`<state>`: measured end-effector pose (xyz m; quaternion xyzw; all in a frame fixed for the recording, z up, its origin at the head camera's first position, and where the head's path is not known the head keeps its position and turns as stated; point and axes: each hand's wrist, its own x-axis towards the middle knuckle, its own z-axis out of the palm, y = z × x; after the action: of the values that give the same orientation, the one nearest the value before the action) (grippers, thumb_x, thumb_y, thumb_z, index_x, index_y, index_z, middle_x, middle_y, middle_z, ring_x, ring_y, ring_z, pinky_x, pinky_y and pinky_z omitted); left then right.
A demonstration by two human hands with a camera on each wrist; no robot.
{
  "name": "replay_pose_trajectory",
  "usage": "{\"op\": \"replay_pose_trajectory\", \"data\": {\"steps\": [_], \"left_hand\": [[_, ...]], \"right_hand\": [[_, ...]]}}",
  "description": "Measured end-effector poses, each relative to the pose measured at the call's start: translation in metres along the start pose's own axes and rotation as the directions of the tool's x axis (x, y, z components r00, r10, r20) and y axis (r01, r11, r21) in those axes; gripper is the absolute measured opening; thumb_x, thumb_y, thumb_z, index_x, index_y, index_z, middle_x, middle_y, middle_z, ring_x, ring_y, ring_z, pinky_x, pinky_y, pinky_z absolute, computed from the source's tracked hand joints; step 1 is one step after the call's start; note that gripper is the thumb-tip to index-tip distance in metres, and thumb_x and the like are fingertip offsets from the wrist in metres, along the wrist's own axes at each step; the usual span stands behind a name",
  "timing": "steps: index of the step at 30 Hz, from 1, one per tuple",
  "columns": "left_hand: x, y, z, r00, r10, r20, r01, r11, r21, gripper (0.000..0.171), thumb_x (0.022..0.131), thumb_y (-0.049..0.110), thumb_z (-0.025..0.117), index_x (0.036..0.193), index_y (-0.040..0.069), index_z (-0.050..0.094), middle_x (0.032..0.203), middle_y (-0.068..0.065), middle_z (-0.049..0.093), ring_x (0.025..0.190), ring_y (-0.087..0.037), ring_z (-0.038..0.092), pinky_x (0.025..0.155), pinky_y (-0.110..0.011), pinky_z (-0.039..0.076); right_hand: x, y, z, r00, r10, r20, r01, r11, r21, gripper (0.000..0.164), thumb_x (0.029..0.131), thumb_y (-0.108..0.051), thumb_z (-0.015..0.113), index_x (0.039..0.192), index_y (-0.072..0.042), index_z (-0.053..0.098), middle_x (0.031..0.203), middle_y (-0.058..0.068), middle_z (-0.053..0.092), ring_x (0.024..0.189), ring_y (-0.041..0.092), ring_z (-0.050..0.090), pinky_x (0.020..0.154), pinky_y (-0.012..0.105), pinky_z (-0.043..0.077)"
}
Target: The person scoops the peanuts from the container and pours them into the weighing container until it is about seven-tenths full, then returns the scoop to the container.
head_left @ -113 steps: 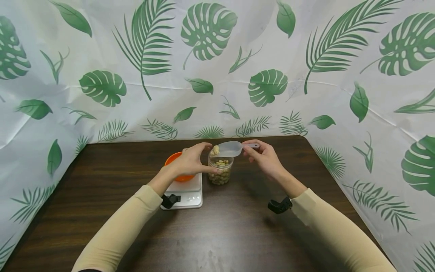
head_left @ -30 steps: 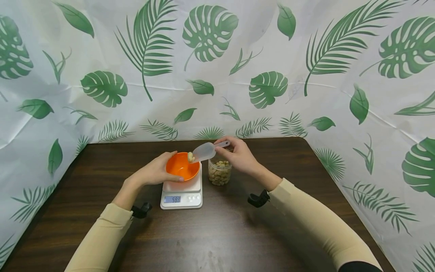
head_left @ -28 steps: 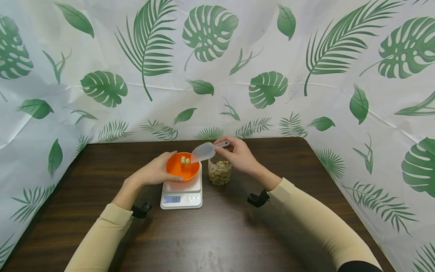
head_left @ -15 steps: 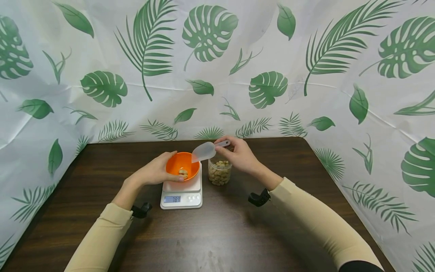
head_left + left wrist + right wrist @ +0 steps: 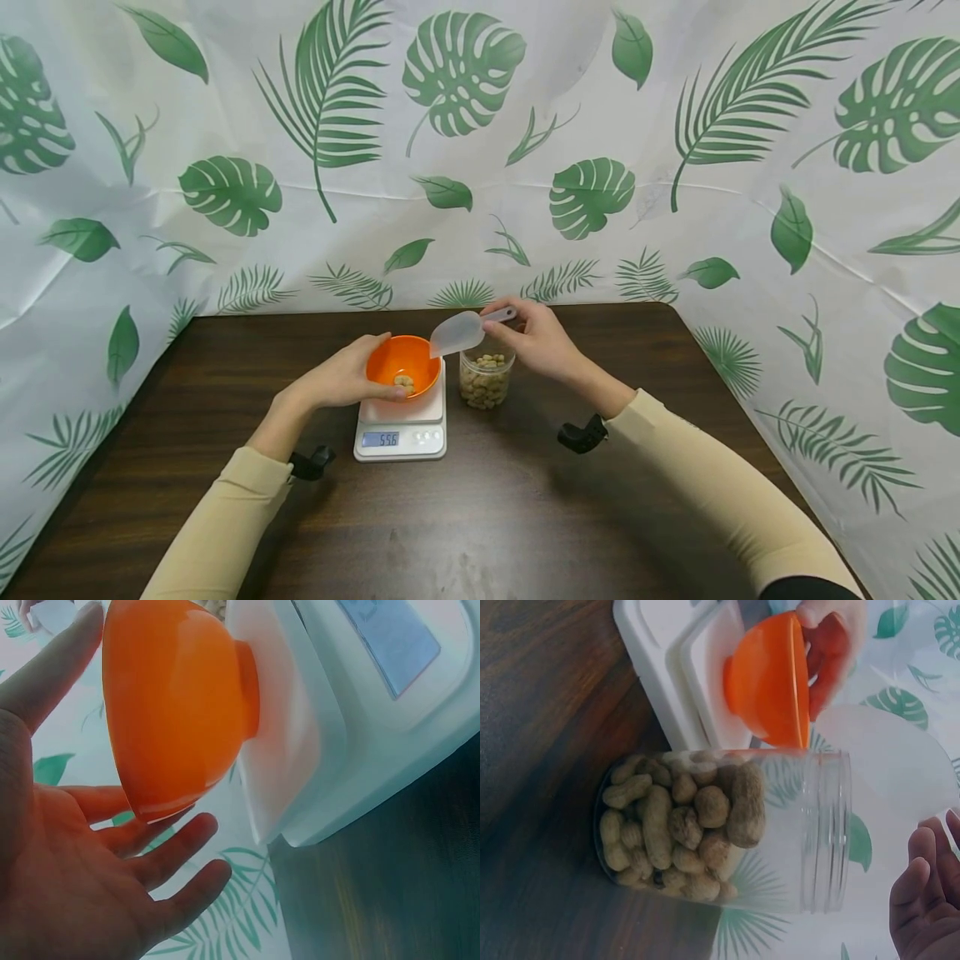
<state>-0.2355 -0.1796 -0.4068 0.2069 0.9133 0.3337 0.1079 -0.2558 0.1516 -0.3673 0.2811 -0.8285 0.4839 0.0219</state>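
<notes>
My left hand (image 5: 341, 375) spans the orange bowl (image 5: 176, 697), its thumb at the near rim and fingers along the far side. A few peanuts (image 5: 403, 383) lie in the bowl, which sits on a white kitchen scale (image 5: 412, 446). With thumb and fingertips, my right hand (image 5: 543, 337) pinches the handle of a translucent plastic scoop (image 5: 459, 333). The scoop blade tilts down toward the bowl's right rim and looks bare. Below it stands a clear open jar (image 5: 825, 832), partly filled with peanuts in their shells (image 5: 682, 825).
A dark wood-grain table (image 5: 480, 517) bears everything. A white cloth with green leaf prints (image 5: 510, 250) hangs behind the table and along both sides. The scale's display (image 5: 381, 439) faces the person. The jar stands close to the scale's right side.
The scoop, loaded over the jar, moved left and its peanuts dropped into the bowl. It has since shifted slightly right. My left hand went from jar to bowl; the scale's reading changed.
</notes>
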Motion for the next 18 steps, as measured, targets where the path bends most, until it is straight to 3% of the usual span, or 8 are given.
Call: {"op": "replay_pose_trajectory", "data": {"steps": [7,11,18], "left_hand": [[0.003,0.002,0.0,0.997,0.028,-0.072,-0.027,1.0,0.012,0.09,0.095,0.048,0.071,0.156,-0.006,0.033,0.154,-0.024,0.04,0.134,-0.039,0.045,0.112,-0.056,0.035],[0.007,0.006,0.001,0.989,0.072,-0.128,-0.073,0.997,0.0,0.08,0.099,0.042,0.068,0.155,-0.006,0.036,0.154,-0.022,0.041,0.139,-0.039,0.042,0.114,-0.056,0.032],[0.011,0.014,0.007,0.977,0.101,-0.189,-0.102,0.995,0.001,0.072,0.1,0.039,0.067,0.154,-0.001,0.041,0.153,-0.019,0.045,0.137,-0.038,0.044,0.113,-0.055,0.034]], "right_hand": [[-0.003,-0.001,-0.006,1.0,0.001,-0.007,-0.001,1.0,-0.015,0.023,0.103,-0.016,0.066,0.123,-0.005,0.069,0.11,0.011,0.071,0.077,0.02,0.065,0.058,0.031,0.047],[-0.004,0.001,-0.01,1.0,-0.007,-0.014,0.006,1.0,-0.017,0.022,0.102,-0.013,0.066,0.122,-0.005,0.07,0.109,0.011,0.071,0.069,0.023,0.06,0.054,0.031,0.042],[-0.009,-0.003,-0.019,1.0,-0.001,-0.015,0.001,1.0,-0.031,0.022,0.102,-0.017,0.067,0.121,-0.007,0.071,0.107,0.009,0.071,0.069,0.026,0.058,0.056,0.032,0.042]]}}
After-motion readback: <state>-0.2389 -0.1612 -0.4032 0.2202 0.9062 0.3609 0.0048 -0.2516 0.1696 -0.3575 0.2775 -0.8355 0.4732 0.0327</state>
